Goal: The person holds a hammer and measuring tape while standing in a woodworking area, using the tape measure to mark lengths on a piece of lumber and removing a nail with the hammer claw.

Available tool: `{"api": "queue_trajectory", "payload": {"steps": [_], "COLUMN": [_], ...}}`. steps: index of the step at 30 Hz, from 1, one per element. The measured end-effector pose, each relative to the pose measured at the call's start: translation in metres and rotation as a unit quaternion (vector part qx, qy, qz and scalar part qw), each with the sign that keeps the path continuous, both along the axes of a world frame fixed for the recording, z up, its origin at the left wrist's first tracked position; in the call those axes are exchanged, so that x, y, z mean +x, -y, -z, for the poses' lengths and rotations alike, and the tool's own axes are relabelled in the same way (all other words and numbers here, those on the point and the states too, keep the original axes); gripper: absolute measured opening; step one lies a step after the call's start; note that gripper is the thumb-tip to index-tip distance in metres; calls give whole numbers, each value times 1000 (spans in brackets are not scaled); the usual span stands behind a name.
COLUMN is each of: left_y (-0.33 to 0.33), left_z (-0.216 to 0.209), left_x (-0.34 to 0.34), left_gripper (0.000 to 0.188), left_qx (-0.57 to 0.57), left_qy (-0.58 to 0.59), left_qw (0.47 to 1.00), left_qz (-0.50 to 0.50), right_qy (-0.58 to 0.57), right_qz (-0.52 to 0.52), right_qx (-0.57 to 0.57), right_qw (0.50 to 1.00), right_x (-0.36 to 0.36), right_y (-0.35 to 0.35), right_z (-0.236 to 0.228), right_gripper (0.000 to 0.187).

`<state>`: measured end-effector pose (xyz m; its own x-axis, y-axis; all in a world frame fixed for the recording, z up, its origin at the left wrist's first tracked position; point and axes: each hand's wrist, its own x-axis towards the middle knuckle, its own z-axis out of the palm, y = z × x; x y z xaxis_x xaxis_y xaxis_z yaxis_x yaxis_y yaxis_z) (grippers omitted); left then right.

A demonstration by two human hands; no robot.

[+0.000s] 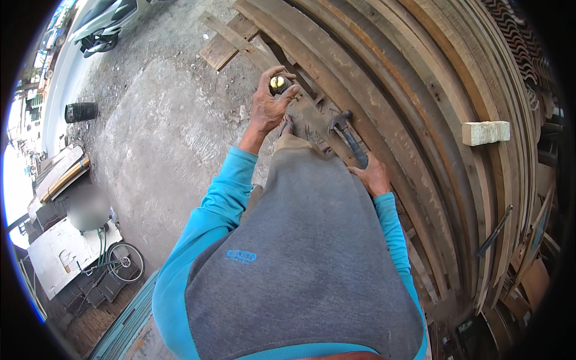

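Note:
My left hand [269, 107], out in front of me, curls its fingers and thumb around a small yellow-and-black tape measure [278, 84]. Lower and to the right, my right hand [375, 176] is closed at the end of the dark handle of a claw hammer [354, 143]. The hammer's head points away from me, over the boards beside my legs. Beneath my left hand runs a narrow wooden plank [262, 59], partly hidden by the hand. One of my feet [287, 125] shows just below that hand.
Long timber boards [384, 90] lie stacked along the right, with a pale block [486, 132] on top. Rough concrete ground [159, 126] stretches to the left. Farther out are a black bucket [81, 112], a bicycle wheel [125, 262] and a parked vehicle [111, 18]. Corrugated tiles [516, 42] stand at the far right.

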<state>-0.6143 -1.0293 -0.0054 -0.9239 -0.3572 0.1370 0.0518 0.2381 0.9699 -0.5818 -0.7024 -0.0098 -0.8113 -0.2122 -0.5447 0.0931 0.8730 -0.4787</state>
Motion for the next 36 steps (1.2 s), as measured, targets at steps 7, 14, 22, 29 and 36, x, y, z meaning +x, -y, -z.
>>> {"api": "queue_trajectory", "payload": {"steps": [7, 14, 22, 29, 36], "left_y": [2, 0, -7, -12, -7], "left_z": [19, -1, 1, 14, 32], "left_x": [-10, -17, -13, -6, -3], "left_gripper": [28, 25, 23, 25, 26], "left_qx": [109, 60, 78, 41, 41], "left_qy": [51, 115, 82, 45, 43], "left_qw": [993, 991, 993, 998, 998], "left_qz": [4, 20, 28, -15, 13], "right_qy": [7, -61, -200, -292, -260], "right_qz": [5, 29, 42, -31, -141], "right_qx": [-13, -93, -323, -406, -253], "right_qw": [1000, 993, 924, 865, 921], "right_x": [-1, 1, -40, -57, -58], "right_y": [3, 3, 63, 89, 103], "right_z": [-15, -18, -144, -163, -120], "right_gripper": [65, 55, 33, 25, 28]}}
